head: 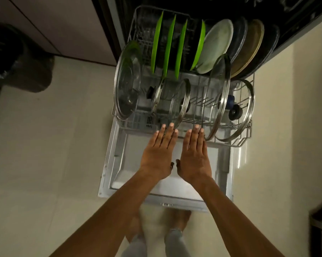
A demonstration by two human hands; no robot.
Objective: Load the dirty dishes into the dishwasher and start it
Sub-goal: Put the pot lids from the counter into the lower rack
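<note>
Above the open dishwasher door [218,164], our left hand [157,154] and right hand [194,154] reach side by side, fingers straight and holding nothing. Their tips meet the front edge of the rack [246,139], where glass lids [127,80] stand upright.

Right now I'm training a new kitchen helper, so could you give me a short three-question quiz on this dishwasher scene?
1. True or false: the left hand and the right hand are both open, fingers straight, at the front rim of the rack.
2. How many green plates stand on edge in the rack?
3. The dishwasher door is: A shut; B folded down under the pulled-out rack; C half raised.
Key: 1 true; 2 four; 3 B.
</note>
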